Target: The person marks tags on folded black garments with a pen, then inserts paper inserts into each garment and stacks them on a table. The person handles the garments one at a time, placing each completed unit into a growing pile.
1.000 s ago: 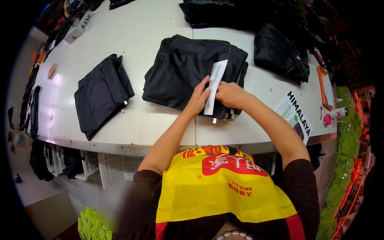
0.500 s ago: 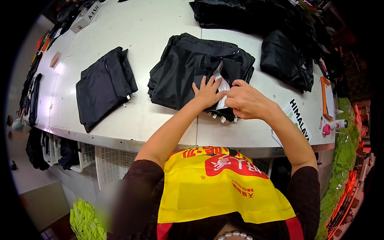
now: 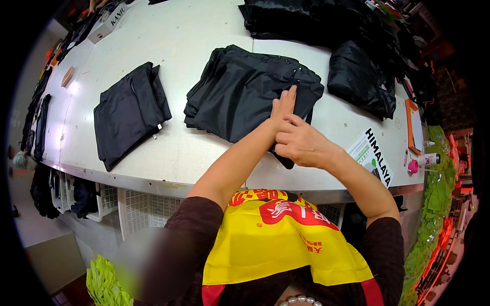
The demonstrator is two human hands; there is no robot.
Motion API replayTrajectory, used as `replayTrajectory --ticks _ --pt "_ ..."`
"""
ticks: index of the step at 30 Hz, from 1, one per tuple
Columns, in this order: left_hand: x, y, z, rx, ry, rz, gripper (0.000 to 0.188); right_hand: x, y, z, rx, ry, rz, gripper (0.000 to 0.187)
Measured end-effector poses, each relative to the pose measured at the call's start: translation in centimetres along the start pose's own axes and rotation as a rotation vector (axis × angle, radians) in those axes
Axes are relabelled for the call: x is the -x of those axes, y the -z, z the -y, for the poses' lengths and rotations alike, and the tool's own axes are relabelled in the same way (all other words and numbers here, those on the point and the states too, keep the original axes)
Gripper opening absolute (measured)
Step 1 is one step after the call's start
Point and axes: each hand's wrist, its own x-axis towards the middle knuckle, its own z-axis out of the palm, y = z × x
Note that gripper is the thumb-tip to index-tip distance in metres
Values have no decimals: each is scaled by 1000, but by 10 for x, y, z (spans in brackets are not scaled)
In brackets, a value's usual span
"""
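Note:
A stack of folded black garments (image 3: 229,97) lies on the white table in front of me, with small snaps or studs along its upper right edge. My left hand (image 3: 284,106) rests on the top garment, fingers stretched out and pointing away from me. Just nearer, my right hand (image 3: 303,143) is closed, its fingers curled at the front right edge of that garment, beside my left wrist. A dark corner of cloth hangs out below the right hand. The exact pinch of the right fingertips is partly hidden.
Left of the stack lies a smaller folded black pile (image 3: 131,115) with white tags. At the right are a black bundle (image 3: 360,81), a printed white sheet (image 3: 371,158), an orange clipboard (image 3: 412,127) and a bottle (image 3: 431,158). White crates (image 3: 135,211) stand under the table edge (image 3: 153,184).
My left hand has slid away from me and to the right, its fingers closer together. My right hand has come nearer to me. The white strip and front tags no longer show.

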Motion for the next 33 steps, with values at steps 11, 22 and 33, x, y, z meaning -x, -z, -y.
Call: replayTrajectory --ticks 11,22,33 --pt "75 81 11 822 390 47 38 62 -86 -55 -610 -1475 -719 98" --pt "151 75 6 1419 1066 -12 59 55 -53 -58 -1324 -1444 -771 19" --pt "148 245 20 692 313 -744 32 267 -35 33 -254 -1533 147 63"
